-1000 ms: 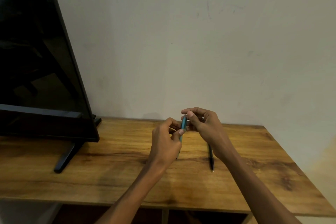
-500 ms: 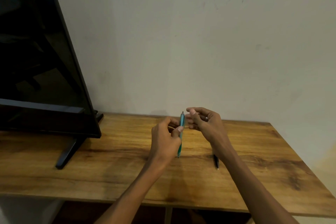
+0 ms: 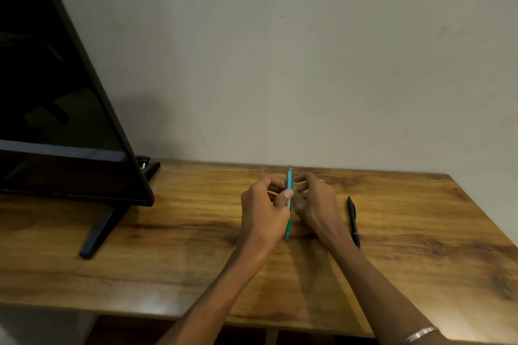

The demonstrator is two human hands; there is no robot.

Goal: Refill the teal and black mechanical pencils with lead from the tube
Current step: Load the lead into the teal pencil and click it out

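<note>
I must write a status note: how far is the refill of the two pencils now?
Done: nothing can be confirmed; no lead is visible. In hand: the left hand holds the teal pencil upright, and the right hand has curled fingers close beside it; what they hold is hidden. Left: the black pencil lies untouched on the table to the right. I cannot make out the tube.

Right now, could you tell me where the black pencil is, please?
In the head view the black pencil lies untouched on the wooden table, just right of the right hand.
</note>
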